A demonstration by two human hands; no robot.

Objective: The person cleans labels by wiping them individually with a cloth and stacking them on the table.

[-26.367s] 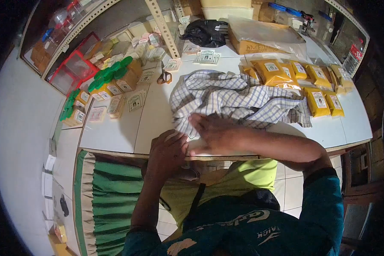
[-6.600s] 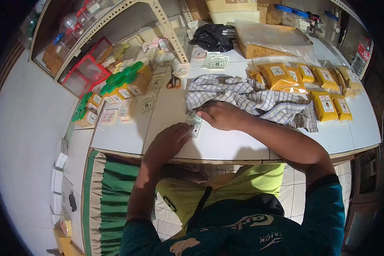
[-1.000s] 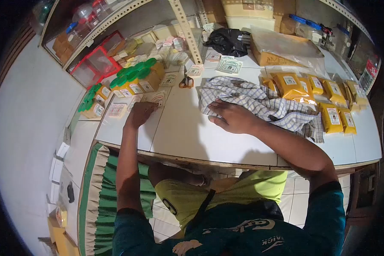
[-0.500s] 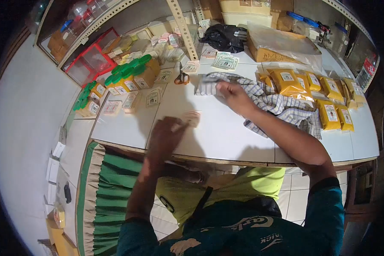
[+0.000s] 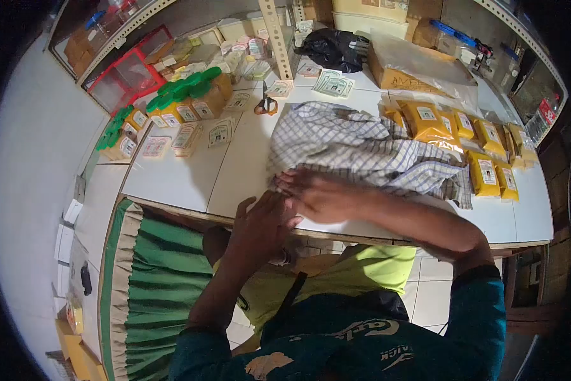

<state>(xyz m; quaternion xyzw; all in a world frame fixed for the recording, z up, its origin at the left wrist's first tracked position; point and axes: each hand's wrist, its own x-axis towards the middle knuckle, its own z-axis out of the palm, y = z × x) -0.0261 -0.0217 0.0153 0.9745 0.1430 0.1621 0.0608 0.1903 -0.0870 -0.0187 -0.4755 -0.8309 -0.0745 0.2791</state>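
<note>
A checked cloth lies spread and rumpled across the middle of the white table. My right hand is at its near left edge, fingers bent over the fabric and slightly blurred. My left hand is right beside it at the table's front edge, fingers curled. The two hands touch or overlap, and whatever is between them is hidden. Paper labels lie in small piles to the left. Orange-handled scissors rest beyond the cloth.
Jars with green lids line the left side. Labelled yellow-orange pouches sit at the right. A black plastic bag and a cardboard box stand at the back, by a perforated metal post.
My right hand has brought the cloth's left part toward me, spreading it over more table. The pale paper piece by my left hand is now out of sight. Both hands have come together.
</note>
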